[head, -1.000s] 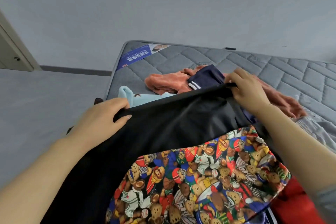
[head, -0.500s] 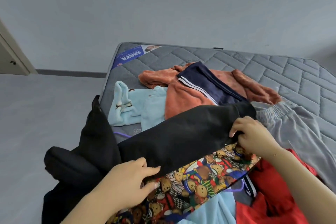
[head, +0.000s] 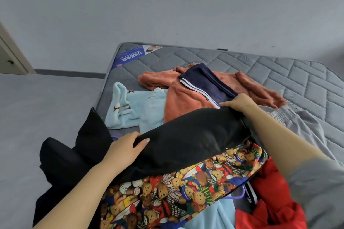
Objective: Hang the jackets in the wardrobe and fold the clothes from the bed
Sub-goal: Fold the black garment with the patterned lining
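Observation:
A black garment (head: 186,135) lies stretched across the near part of the grey mattress (head: 279,72). My left hand (head: 128,147) grips its left edge, thumb on top. My right hand (head: 240,102) holds its far right end, fingers curled over the cloth. Beneath it lies a teddy-bear print garment (head: 186,188). Further back are a rust-orange fleece top (head: 186,98), a navy piece with white stripes (head: 206,82) and a pale blue fleece garment (head: 128,106). A red garment (head: 268,201) and grey trousers (head: 305,122) lie at the right.
More black cloth (head: 61,160) hangs off the mattress's left edge over the grey floor (head: 37,117). A purple hanger (head: 240,194) peeks out under the print garment. A door frame (head: 13,55) stands at far left. The mattress's far right part is bare.
The black garment came down from chest height onto the pile. Over the last half second both hands moved away from me with it, spreading it over the print garment.

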A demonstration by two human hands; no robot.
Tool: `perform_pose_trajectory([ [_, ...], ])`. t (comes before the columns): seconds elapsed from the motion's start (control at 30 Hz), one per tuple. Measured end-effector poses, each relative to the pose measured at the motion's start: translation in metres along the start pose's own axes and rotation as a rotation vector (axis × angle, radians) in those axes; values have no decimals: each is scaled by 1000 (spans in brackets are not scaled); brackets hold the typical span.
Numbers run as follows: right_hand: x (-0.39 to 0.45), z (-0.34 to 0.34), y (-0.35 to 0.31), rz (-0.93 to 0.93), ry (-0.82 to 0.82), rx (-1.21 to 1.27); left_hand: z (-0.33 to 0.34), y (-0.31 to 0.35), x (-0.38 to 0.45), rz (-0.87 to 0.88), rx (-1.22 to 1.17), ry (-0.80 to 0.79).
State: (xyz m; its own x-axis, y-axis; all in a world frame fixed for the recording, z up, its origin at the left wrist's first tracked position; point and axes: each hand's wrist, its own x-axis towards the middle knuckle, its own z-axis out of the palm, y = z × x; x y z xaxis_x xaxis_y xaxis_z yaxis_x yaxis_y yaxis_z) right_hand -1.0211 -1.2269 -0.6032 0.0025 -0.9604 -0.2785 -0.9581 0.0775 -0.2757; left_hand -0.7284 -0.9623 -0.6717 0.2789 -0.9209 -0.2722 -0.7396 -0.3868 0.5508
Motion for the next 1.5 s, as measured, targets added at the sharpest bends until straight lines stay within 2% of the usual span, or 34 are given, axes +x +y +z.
perform_pose_trajectory([
  [0.07, 3, 6, 2, -35, 74, 199, 4, -3, -4, 21, 40, 66],
  [0.13, 4, 13, 10, -106, 247, 277, 6, -2, -6, 20, 107, 114],
  [0.2, 4, 19, 13, -165, 360, 178, 6, 3, -5, 0, 175, 129],
  [0.27, -2, 22, 7, -171, 385, 3, 5, 7, -8, -7, 246, 163],
  [0.33, -12, 25, -1, -220, 443, -174, 9, 8, -15, 36, 275, 297],
  [0.4, -36, 36, -9, -467, 526, -183, 17, 11, -27, 119, 278, 371],
  [0.43, -52, 46, -12, -650, 505, -155, 24, 12, -32, 167, 315, 342],
  [0.5, -79, 70, -9, -908, 327, -241, 41, 10, -40, 193, 423, 187],
  [0.53, -86, 79, -2, -910, 227, -319, 49, 7, -44, 169, 448, 114],
  [0.57, -87, 84, 7, -836, 165, -356, 55, 3, -45, 142, 463, 72],
  [0.63, -80, 88, 28, -642, 162, -345, 61, -2, -44, 109, 461, 75],
  [0.73, -65, 80, 42, -449, 180, -359, 57, -5, -46, 106, 468, 43],
  [0.8, -64, 73, 36, -325, 164, -305, 48, -8, -52, 120, 316, -25],
  [0.87, -75, 69, 20, -299, 224, -177, 32, -9, -62, 133, -70, -56],
  [0.93, -96, 73, -6, -432, 344, -48, 9, -15, -78, 157, -452, 98],
  [1.0, -124, 81, -41, -609, 361, 58, -14, -34, -91, 183, -530, 396],
  [1.1, -153, 99, -103, -775, 173, 149, -45, -79, -98, 90, -387, 767],
  [1.17, -168, 119, -145, -808, -6, 185, -56, -111, -97, -120, -379, 895],
  [1.2, -175, 129, -165, -780, -99, 192, -59, -124, -97, -226, -434, 903],
  [1.27, -186, 153, -203, -700, -248, 188, -62, -141, -98, -377, -721, 779],
  [1.37, -188, 183, -251, -584, -339, 162, -72, -138, -93, -566, -1286, 402],
  [1.43, -186, 198, -277, -443, -422, 212, -79, -139, -79, -656, -1347, 279],
  [1.5, -185, 207, -297, -281, -509, 379, -81, -151, -73, -637, -1310, 201],
])
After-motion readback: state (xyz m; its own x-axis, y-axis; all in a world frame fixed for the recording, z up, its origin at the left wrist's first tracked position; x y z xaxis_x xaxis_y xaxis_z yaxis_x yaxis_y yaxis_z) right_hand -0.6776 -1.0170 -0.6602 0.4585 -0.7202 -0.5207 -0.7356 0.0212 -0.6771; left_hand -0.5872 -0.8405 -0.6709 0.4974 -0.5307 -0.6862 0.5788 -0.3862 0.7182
